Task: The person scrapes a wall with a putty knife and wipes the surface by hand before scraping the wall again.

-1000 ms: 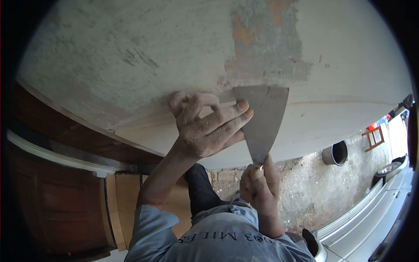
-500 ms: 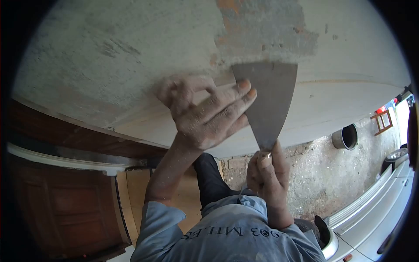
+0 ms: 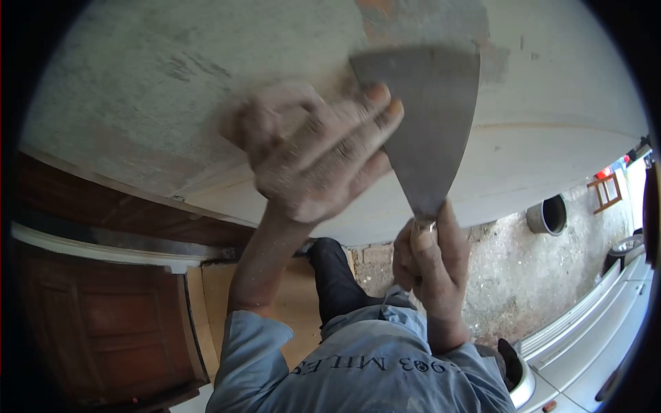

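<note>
A wide metal scraper [image 3: 427, 117] lies flat against a pale, dusty wall surface [image 3: 172, 89]. Its blade edge reaches a rough patch [image 3: 427, 17] where grey and orange show through the coating. My right hand [image 3: 430, 261] grips the scraper's handle from below. My left hand [image 3: 317, 151], dusty and blurred, presses its fingertips on the left side of the blade.
Dark wooden panelling and a door [image 3: 103, 310] stand at the left below the pale surface. A rough concrete floor [image 3: 509, 289] lies at the right with a dark bucket [image 3: 547, 215], a small red-brown wooden frame [image 3: 606, 193] and a white vehicle body [image 3: 592, 344].
Both hands have pushed the scraper upward along the surface, from the lower edge of the bare patch well into it. The left hand rose with the blade.
</note>
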### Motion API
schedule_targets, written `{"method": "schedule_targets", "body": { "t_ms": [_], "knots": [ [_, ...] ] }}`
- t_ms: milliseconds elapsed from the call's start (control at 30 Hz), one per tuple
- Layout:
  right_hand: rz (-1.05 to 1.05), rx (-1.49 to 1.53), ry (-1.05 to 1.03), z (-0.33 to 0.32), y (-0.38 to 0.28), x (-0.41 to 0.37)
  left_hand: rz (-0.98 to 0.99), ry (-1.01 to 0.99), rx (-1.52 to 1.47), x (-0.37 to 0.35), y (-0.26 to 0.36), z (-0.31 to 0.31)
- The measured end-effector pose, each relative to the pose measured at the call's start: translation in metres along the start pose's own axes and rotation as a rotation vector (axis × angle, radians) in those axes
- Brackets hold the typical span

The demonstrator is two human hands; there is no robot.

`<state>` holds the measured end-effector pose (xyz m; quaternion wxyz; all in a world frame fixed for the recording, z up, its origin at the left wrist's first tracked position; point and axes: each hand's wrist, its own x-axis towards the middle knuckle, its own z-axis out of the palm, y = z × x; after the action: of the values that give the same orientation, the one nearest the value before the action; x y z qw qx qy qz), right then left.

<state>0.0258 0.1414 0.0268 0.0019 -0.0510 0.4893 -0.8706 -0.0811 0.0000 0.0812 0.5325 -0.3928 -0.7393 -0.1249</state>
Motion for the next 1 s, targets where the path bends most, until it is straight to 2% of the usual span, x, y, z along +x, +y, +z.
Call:
{"method": "schedule_targets", "body": {
  "t_ms": [100,200,367,467,567,700,833,933,1000],
  "knots": [
    [0.016,0.08,0.012,-0.003,0.014,-0.01,0.061,0.036,-0.024,-0.011,-0.002,0.005],
    [0.023,-0.028,-0.029,-0.005,0.001,0.0,0.094,0.053,-0.023,-0.006,-0.008,0.005],
    [0.043,0.07,0.045,0.003,0.01,-0.009,0.0,0.069,-0.041,-0.011,-0.003,0.007],
    [0.009,0.046,-0.033,-0.003,0.003,0.002,-0.044,0.047,-0.049,-0.009,-0.003,0.007],
    [0.008,0.039,-0.017,0.001,0.012,-0.009,-0.078,-0.004,-0.033,-0.017,0.003,0.0],
    [-0.023,0.021,-0.022,0.005,0.008,0.001,0.019,0.064,0.006,-0.012,-0.011,0.005],
    [0.011,0.066,-0.006,0.005,0.014,-0.012,-0.083,0.048,-0.054,-0.019,0.002,0.004],
    [-0.005,0.051,-0.019,0.004,0.012,-0.009,-0.026,0.082,-0.061,-0.016,-0.003,0.008],
    [-0.011,0.037,-0.022,0.007,0.007,-0.01,-0.011,0.024,-0.059,-0.016,-0.005,0.001]
  ]
}}
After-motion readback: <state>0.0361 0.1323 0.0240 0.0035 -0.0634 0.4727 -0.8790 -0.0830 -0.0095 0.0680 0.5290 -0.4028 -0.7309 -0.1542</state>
